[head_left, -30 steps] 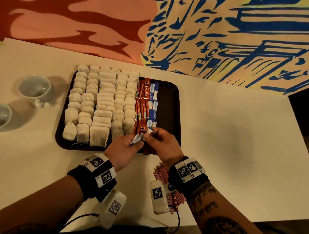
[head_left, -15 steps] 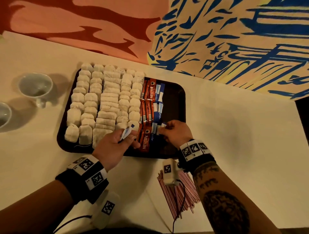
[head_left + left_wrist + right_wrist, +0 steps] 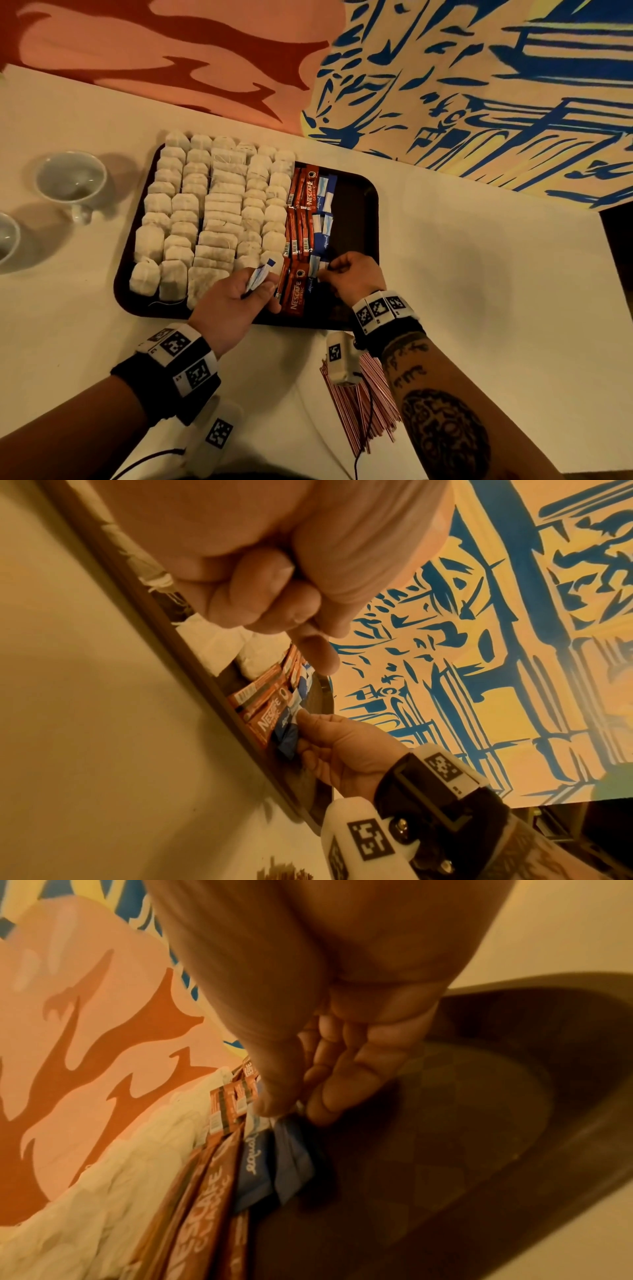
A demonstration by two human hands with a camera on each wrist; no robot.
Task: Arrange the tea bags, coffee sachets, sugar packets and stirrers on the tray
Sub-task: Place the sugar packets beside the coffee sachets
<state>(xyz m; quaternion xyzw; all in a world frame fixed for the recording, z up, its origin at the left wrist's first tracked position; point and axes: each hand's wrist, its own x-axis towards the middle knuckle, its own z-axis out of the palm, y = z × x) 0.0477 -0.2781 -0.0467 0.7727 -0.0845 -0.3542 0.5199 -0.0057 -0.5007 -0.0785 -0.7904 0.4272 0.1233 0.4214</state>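
Since a second ago the hands have parted. Thumb and forefinger of the right hand (image 3: 356, 279) now pinch a blue paper sugar packet (image 3: 291, 1161) down onto the dark brown plastic tray (image 3: 363, 219), beside the red coffee sachets (image 3: 297, 296). Left of it, the left hand (image 3: 236, 305) grips spare blue-and-white sugar packets (image 3: 260, 275). Red-striped stirrers (image 3: 359, 407) lie behind the right wrist.

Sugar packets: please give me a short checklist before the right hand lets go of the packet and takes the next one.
1. Right hand pinches a blue sugar packet low over the tray: ok.
2. Packet beside the coffee sachets, in the blue column: ok.
3. Packet lying flat: cannot tell.
4. Left hand holds spare packets: ok.
5. Bare tray space to the right: ok.
6. Stirrers on tray: not ok, on the table.
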